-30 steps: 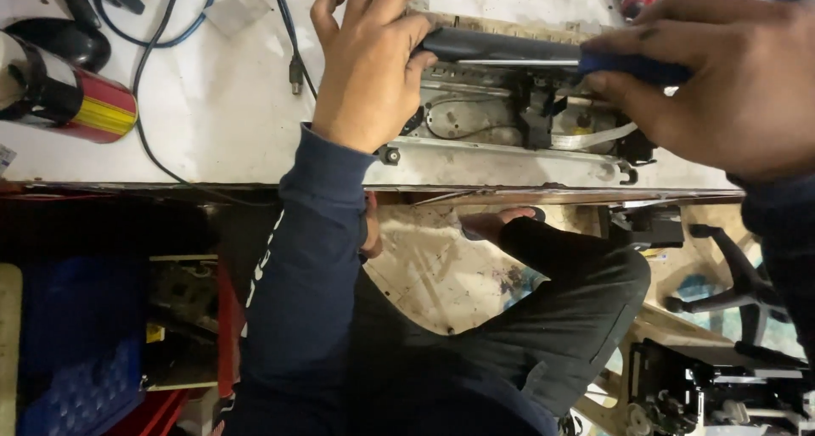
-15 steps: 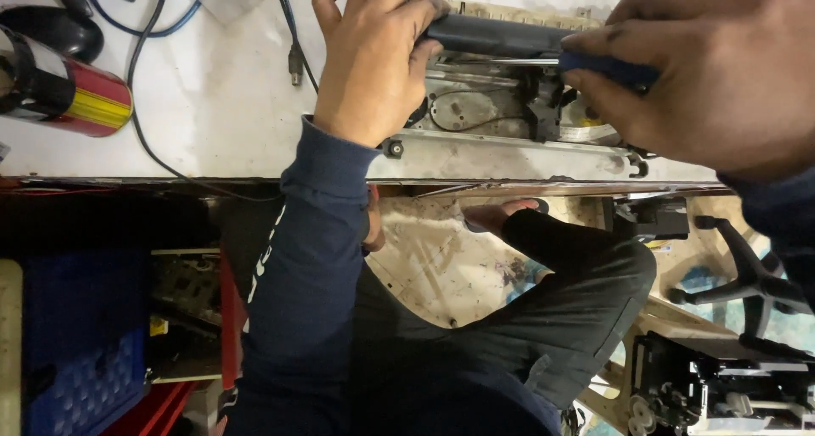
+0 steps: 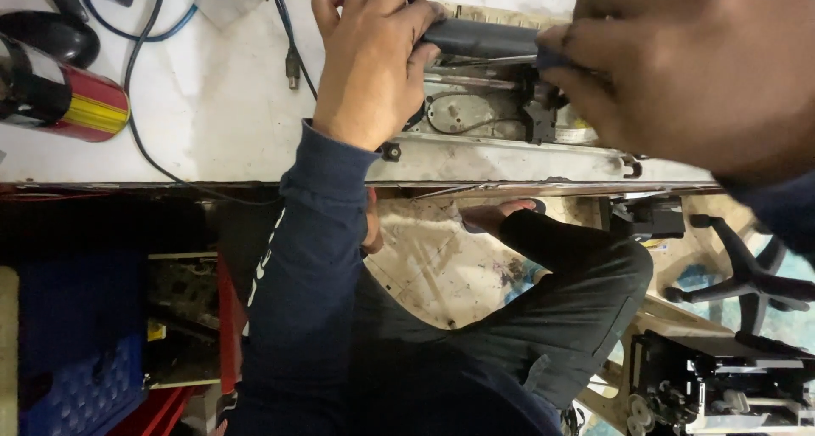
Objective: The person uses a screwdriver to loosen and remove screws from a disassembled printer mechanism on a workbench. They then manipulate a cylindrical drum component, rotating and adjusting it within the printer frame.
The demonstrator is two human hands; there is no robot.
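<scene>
Left hand (image 3: pixel 373 58) clamps the dark roller (image 3: pixel 484 39) atop the metal frame (image 3: pixel 509 147) on the white surface (image 3: pixel 212 105) while right hand (image 3: pixel 679 71) pinches a screwdriver (image 3: pixel 492 61) into it, mid-adjustment, demanding steady alignment.

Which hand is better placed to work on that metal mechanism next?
Probably the right hand: it holds the screwdriver, whose shaft reaches into the metal mechanism. The left hand is wrapped around the dark cylinder, apparently steadying it.
</scene>
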